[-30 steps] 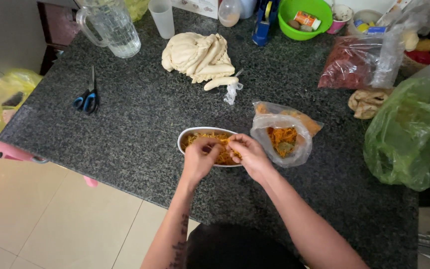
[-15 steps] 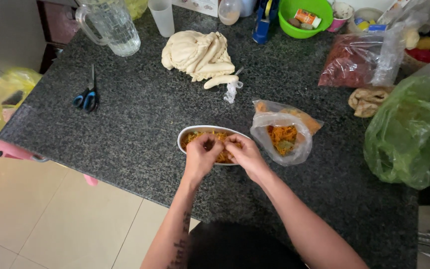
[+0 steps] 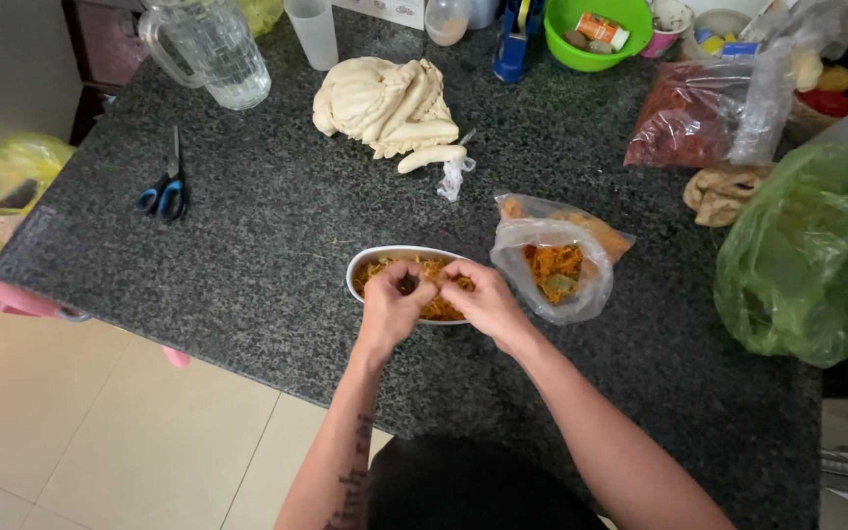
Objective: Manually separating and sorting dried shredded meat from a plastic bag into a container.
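A white oval dish (image 3: 357, 272) of shredded orange filling (image 3: 436, 307) sits near the front of the dark granite counter (image 3: 267, 236). Both hands hover over it, fingertips nearly meeting. My left hand (image 3: 392, 306) pinches a small dark bit of the filling between its fingers. My right hand (image 3: 483, 297) curls beside it with fingers bent onto the filling. Right of the dish lies an open clear plastic bag (image 3: 552, 270) with more orange filling inside.
A pile of pale dough (image 3: 385, 103) lies farther back, a small dough roll (image 3: 431, 157) beside it. Blue scissors (image 3: 167, 191) lie at left, a glass jug (image 3: 210, 49) behind. A green plastic bag (image 3: 802, 255), a red-filled bag (image 3: 694, 123) and a green bowl (image 3: 596, 29) stand right.
Both hands stay over the dish, fingers working in the filling. The left hand has closed a pinch on a small bit. Nothing else on the counter moved.
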